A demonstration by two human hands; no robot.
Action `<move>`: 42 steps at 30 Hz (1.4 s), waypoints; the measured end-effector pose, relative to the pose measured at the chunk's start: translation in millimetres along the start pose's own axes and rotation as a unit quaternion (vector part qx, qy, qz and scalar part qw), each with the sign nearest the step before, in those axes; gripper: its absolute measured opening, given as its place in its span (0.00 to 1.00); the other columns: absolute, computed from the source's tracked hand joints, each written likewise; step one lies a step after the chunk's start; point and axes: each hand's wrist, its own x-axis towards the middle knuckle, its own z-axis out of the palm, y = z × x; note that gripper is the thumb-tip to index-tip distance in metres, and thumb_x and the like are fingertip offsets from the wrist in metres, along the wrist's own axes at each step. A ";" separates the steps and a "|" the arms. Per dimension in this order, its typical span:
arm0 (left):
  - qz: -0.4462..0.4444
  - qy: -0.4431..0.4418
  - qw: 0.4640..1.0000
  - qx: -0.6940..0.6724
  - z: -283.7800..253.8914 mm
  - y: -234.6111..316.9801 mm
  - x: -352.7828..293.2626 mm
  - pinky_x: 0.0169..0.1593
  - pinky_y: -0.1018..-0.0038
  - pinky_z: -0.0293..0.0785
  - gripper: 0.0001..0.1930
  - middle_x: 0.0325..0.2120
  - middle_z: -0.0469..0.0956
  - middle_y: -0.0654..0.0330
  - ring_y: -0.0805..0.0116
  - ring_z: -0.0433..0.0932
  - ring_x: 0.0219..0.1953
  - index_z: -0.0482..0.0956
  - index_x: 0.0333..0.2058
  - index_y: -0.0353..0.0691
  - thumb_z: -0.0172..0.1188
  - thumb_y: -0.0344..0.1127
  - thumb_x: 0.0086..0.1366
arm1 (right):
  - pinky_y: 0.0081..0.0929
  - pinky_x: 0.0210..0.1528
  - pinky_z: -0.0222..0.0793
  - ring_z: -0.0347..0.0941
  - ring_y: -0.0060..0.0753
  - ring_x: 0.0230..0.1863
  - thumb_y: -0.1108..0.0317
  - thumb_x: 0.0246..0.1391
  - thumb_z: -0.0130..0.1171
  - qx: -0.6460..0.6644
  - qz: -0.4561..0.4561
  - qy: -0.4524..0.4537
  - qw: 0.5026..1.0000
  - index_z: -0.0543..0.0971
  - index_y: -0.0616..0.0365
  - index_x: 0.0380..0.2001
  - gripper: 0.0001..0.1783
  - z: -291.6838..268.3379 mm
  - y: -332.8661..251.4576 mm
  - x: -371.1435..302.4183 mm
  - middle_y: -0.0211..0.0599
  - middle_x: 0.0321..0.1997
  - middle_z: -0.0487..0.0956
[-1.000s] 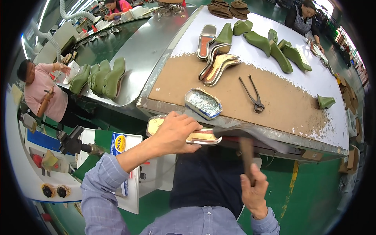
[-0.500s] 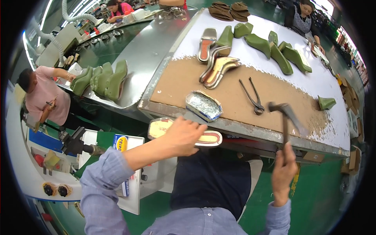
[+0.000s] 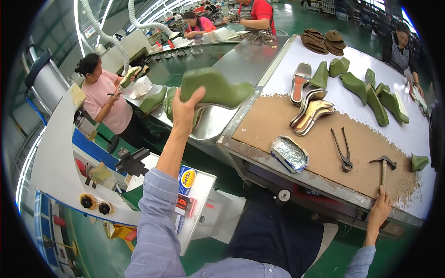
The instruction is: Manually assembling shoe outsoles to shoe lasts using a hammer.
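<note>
A: Left hand (image 3: 189, 109)?
B: Pinching a green shoe last (image 3: 217, 90) by its thick end, upper centre; supporting that weight should prevent tipping.
A: Right hand (image 3: 380, 208)?
B: Curled round the handle of the hammer (image 3: 384, 172), lower right; its head is best kept inside the edge of the table (image 3: 264, 118).

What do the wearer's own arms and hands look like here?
The left sleeve is greyish-blue with thin pale lines forming a check, ending partway down the forearm. The right sleeve is a similar greyish-blue. Both the left hand and right hand are ungloved; no wristwatch shows.
</note>
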 end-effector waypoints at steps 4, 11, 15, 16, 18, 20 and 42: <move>-0.006 0.052 0.902 0.428 -55.1 -106.6 3.1 0.47 0.65 0.72 0.32 0.37 0.79 0.47 0.53 0.78 0.42 0.73 0.44 0.32 0.71 0.47 0.45 | 0.39 0.50 0.62 0.67 0.47 0.52 0.70 0.62 0.46 0.009 0.001 0.015 1.000 0.70 0.46 0.56 0.20 1.4 -11.4 7.3 0.42 0.51 0.72; -0.071 0.053 0.829 0.552 -27.9 -125.8 35.0 0.50 0.58 0.70 0.35 0.40 0.77 0.41 0.42 0.75 0.46 0.65 0.50 0.33 0.63 0.50 0.48 | 0.39 0.49 0.62 0.66 0.46 0.52 0.71 0.61 0.47 -0.014 -0.004 0.001 1.000 0.70 0.45 0.56 0.20 2.4 -5.7 5.1 0.41 0.51 0.72; -0.039 -0.010 0.820 0.571 -9.7 -123.5 33.1 0.51 0.56 0.70 0.35 0.41 0.77 0.40 0.40 0.74 0.48 0.62 0.57 0.45 0.64 0.49 0.53 | 0.40 0.49 0.63 0.67 0.46 0.52 0.70 0.61 0.46 -0.017 -0.002 0.003 1.000 0.71 0.45 0.56 0.19 -4.6 -6.9 3.4 0.41 0.50 0.72; -0.040 -0.015 0.822 0.568 -8.9 -125.4 33.6 0.51 0.56 0.70 0.35 0.41 0.77 0.40 0.40 0.74 0.48 0.62 0.57 0.45 0.64 0.49 0.53 | 0.40 0.48 0.63 0.67 0.46 0.51 0.70 0.61 0.47 -0.013 -0.001 0.003 1.000 0.71 0.46 0.55 0.19 -6.5 -5.8 3.0 0.41 0.50 0.72; 0.002 -0.019 0.800 0.600 -16.1 -127.4 41.1 0.50 0.54 0.70 0.32 0.41 0.78 0.41 0.40 0.75 0.46 0.64 0.58 0.55 0.64 0.48 0.55 | 0.40 0.47 0.64 0.67 0.46 0.50 0.70 0.61 0.47 -0.011 -0.005 0.002 1.000 0.72 0.46 0.54 0.18 -7.7 -2.9 2.4 0.40 0.49 0.72; 0.044 -0.003 0.789 0.613 -42.3 -130.7 48.2 0.47 0.54 0.72 0.29 0.38 0.79 0.43 0.41 0.77 0.43 0.67 0.56 0.57 0.64 0.46 0.55 | 0.40 0.45 0.64 0.68 0.46 0.48 0.70 0.60 0.48 -0.002 -0.015 0.015 1.000 0.73 0.47 0.53 0.17 -11.2 -6.9 3.8 0.40 0.47 0.73; -0.049 -0.423 0.843 0.329 254.9 -159.3 12.0 0.51 0.59 0.70 0.22 0.47 0.74 0.43 0.47 0.75 0.48 0.71 0.52 0.36 0.57 0.43 0.63 | 0.41 0.46 0.61 0.66 0.47 0.47 0.74 0.50 0.54 0.011 0.035 -0.003 0.999 0.75 0.48 0.48 0.19 -34.9 -32.4 10.7 0.43 0.45 0.72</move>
